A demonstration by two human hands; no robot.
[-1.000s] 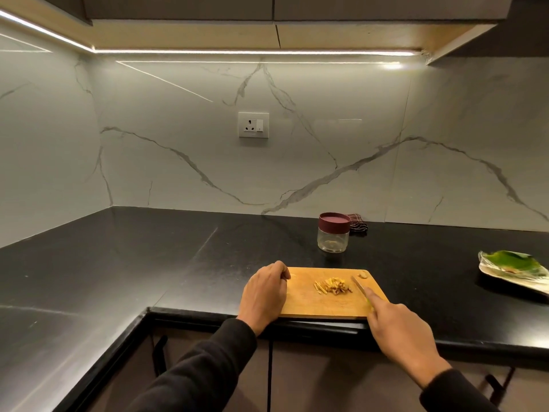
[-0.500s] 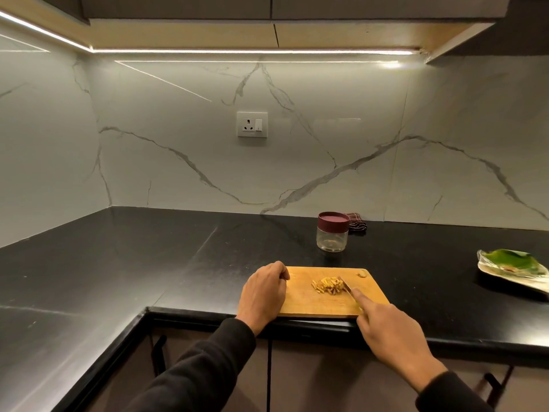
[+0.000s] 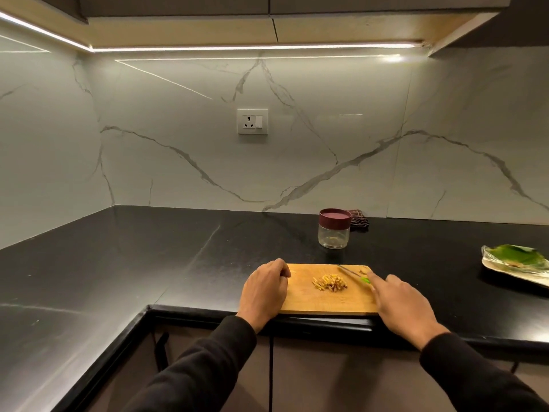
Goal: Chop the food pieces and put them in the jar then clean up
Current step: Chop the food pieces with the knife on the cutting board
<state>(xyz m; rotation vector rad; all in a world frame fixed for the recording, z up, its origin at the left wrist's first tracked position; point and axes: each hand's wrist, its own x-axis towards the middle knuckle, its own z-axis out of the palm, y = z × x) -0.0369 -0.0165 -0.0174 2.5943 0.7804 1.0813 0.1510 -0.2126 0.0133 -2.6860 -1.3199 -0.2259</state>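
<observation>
A wooden cutting board lies at the counter's front edge. A small heap of chopped yellow and reddish food pieces sits at its middle. My left hand grips the board's left end, fingers curled over the edge. My right hand holds a knife with a green handle, forefinger stretched along it; the blade lies just right of the heap, pointing away and left. One small uncut piece lies by the blade near the far right corner. A glass jar with a maroon lid on stands behind the board.
A dark checked cloth lies behind the jar by the marble wall. At the right, a plate carries a green leaf. The black counter runs in an L to the left. A wall socket sits above.
The knife blade has drawn back to the right, off the heap of food pieces, after pushing in against it half a second ago. My left hand has stayed on the board's end.
</observation>
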